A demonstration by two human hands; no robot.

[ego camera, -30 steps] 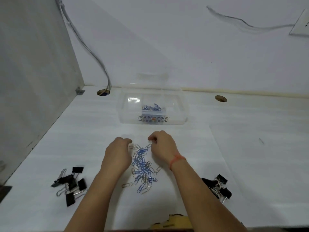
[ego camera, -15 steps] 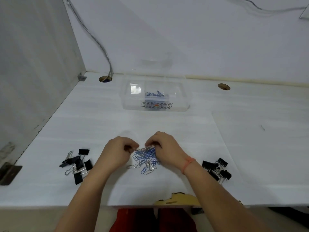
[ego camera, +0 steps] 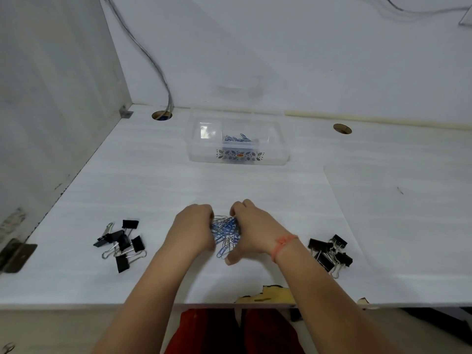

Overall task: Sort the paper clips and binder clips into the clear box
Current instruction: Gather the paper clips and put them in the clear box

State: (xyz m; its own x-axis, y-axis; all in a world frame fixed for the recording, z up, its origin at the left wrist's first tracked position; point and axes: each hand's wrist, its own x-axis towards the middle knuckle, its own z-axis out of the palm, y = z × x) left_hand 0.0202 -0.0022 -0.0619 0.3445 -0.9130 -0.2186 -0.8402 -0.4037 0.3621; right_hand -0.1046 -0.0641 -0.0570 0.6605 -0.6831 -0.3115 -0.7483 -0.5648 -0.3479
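A heap of blue and silver paper clips lies on the white desk near the front edge. My left hand and my right hand press in on it from both sides, fingers curled around the heap. The clear box stands farther back, with several blue paper clips in its middle compartment. One group of black binder clips lies to the left of my hands, another group of binder clips to the right.
The desk meets a grey side panel on the left and a white wall behind. Two cable holes sit at the back, with a cable rising from the left one. A metal hinge shows at the left edge.
My hands have drawn together, gathering the spread paper clips into a tight heap between them. The view has shifted back, so the desk's front edge now shows.
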